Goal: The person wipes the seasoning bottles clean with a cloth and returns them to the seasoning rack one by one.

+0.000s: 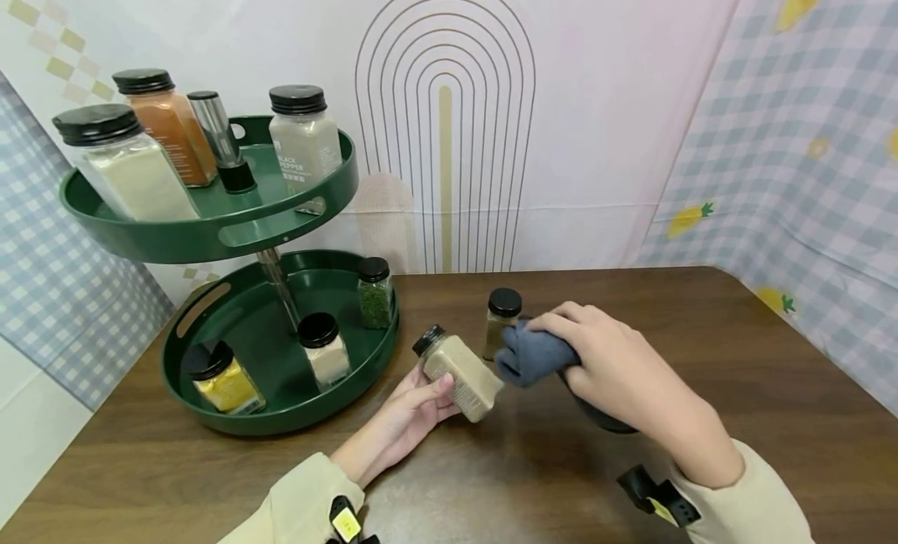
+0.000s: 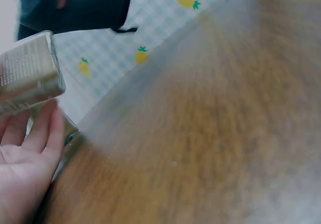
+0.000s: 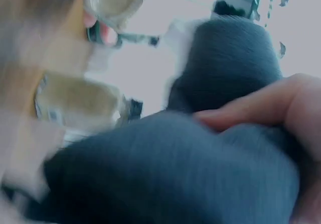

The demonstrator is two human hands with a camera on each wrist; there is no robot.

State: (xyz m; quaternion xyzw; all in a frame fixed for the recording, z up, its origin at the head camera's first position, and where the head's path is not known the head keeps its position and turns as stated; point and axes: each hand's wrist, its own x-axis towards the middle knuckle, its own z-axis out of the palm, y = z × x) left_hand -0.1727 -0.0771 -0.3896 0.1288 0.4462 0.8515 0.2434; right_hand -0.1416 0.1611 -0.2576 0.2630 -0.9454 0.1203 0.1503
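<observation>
My left hand (image 1: 412, 419) grips a square spice jar (image 1: 463, 379) filled with pale powder. The jar is tilted, its black lid pointing up and left. In the left wrist view, fingers (image 2: 47, 128) lie under the jar's base end (image 2: 37, 76). My right hand (image 1: 620, 365) holds a bunched blue-grey cloth (image 1: 533, 355), apart from the held jar. The cloth fills much of the right wrist view, with the thumb pressing on it. Just behind the cloth, a second jar (image 1: 500, 314) with a black lid stands on the table, partly hidden.
On the left stands a two-tier green turntable (image 1: 242, 427). Its upper tray (image 1: 140, 244) bears several jars and a silver grinder (image 1: 219, 139); its lower tray holds three smaller jars. A dark object (image 1: 606, 419) sits under my right hand, mostly hidden. Patterned cloth hangs behind the table.
</observation>
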